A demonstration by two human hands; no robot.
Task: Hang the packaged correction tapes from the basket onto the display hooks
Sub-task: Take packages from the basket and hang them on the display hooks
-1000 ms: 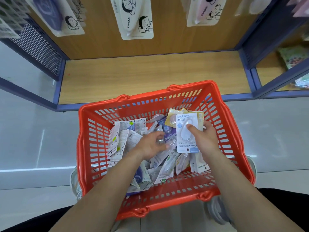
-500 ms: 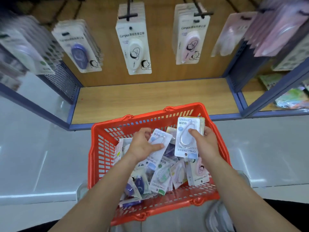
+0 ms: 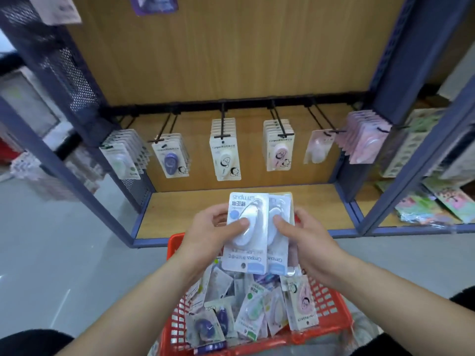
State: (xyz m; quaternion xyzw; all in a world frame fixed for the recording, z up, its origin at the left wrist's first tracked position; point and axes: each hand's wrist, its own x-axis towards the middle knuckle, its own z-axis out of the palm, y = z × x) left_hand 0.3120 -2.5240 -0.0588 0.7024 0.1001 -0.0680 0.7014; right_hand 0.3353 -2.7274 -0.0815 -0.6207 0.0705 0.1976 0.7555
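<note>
Landmark: red basket [image 3: 331, 322], low centre, with loose correction-tape packs [image 3: 250, 314] heaped inside.

Over the basket's far rim, left to right:
- Left hand [image 3: 209, 233]: thumb curled across the blister of a white-and-blue pack [image 3: 245, 253], fingers tucked behind the card.
- That pack overlaps the edge of a second pack [image 3: 279, 253] just right of it (both face up, lettering upside down).
- Right hand [image 3: 308, 236]: grips the second pack, thumb on its blister, fingers wrapped behind. More cards seem stacked behind; I cannot tell how many.

Beyond and above the basket, display hooks [image 3: 222, 116] run along a black rail. Left to right they carry green packs [image 3: 120, 159], purple packs [image 3: 171, 160], cream packs [image 3: 226, 158], pink packs [image 3: 279, 150], a single pale pack [image 3: 318, 147] and a pink row [image 3: 365, 142].
</note>
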